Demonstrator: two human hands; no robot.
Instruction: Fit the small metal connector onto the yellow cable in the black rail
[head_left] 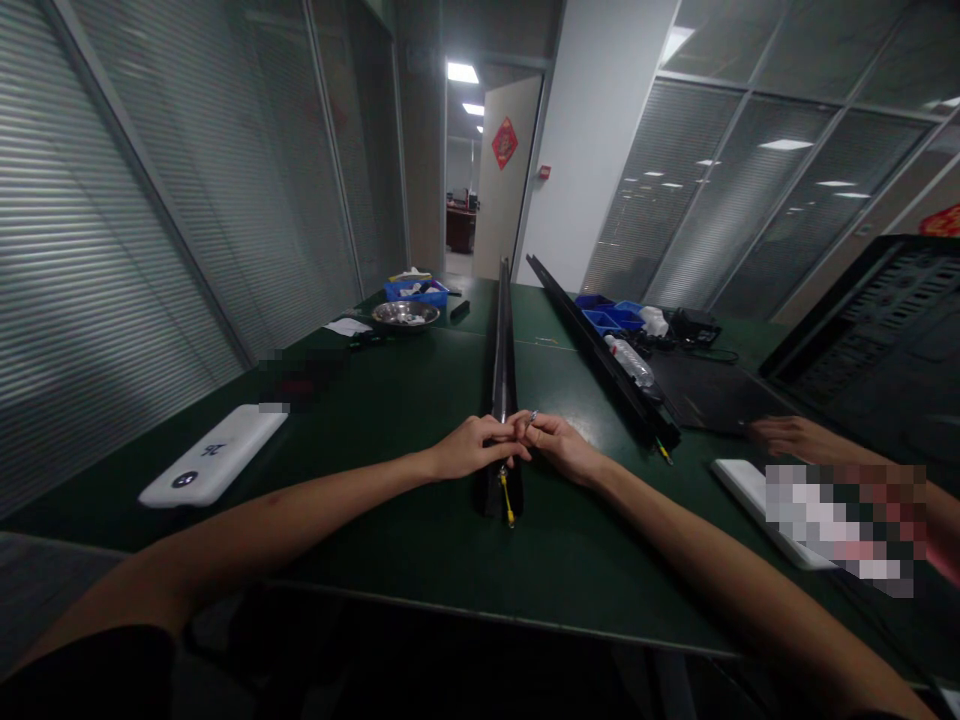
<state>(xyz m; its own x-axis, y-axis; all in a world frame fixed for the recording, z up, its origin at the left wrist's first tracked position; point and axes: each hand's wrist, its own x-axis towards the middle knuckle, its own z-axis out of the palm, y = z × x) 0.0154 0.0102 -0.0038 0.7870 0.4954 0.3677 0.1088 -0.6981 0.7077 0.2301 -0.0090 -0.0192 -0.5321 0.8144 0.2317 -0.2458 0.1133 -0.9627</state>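
A long black rail (pixel 502 350) runs away from me down the middle of the green table. Over its near part, my left hand (pixel 472 447) and my right hand (pixel 562 447) meet, with their fingertips bunched together. Both hands look closed in a pinch, but whatever is between the fingers is too small or hidden to make out. My right hand wears a ring. A short yellow cable (pixel 508 500) with a small connector sticks out of the rail's near end, just below my hands.
A second black rail (pixel 592 345) with a yellow lead lies to the right, beside a plastic bottle (pixel 631 362) and blue trays (pixel 600 320). White devices (pixel 217 455) lie left and right. A metal bowl (pixel 405 316) stands at the far left. Another person's hand (pixel 787 437) is at right.
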